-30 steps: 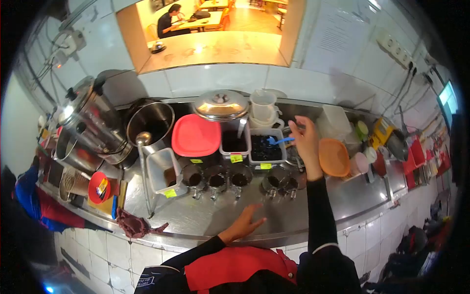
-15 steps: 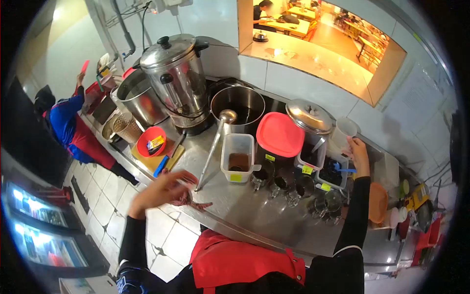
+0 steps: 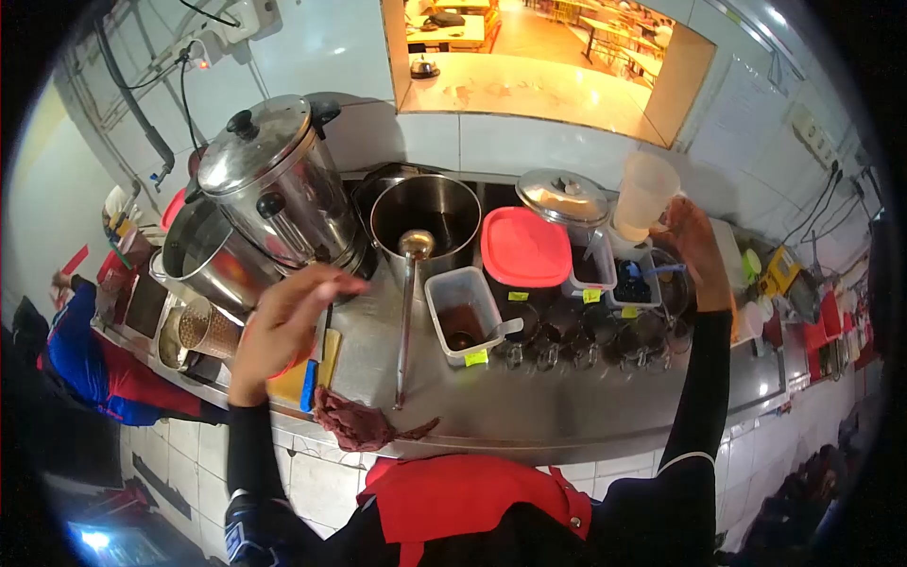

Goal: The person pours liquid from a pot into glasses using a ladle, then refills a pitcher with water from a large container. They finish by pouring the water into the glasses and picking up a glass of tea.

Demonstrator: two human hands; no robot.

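Note:
My right hand (image 3: 694, 248) grips the handle of a translucent plastic jug (image 3: 645, 194) and holds it tilted above the back right of the steel counter (image 3: 529, 411). Below it sits a tub with a blue spoon (image 3: 638, 280). A steel-lidded pot (image 3: 565, 197) stands just left of the jug. My left hand (image 3: 288, 317) hovers over the counter's left side, in front of a big steel urn (image 3: 274, 180). Its fingers are loosely curved and hold nothing.
A steel pot (image 3: 425, 213) holds a long ladle (image 3: 408, 293). Beside it are a red-lidded tub (image 3: 524, 248), a clear tub (image 3: 458, 317) and several glass mugs (image 3: 567, 345). A maroon cloth (image 3: 354, 425) lies at the front edge. A person in blue (image 3: 80, 354) works far left.
My right hand has left the blue spoon's tub and lifted the jug by its handle. My left hand rose off the counter and swung left toward the urn. The view turned left.

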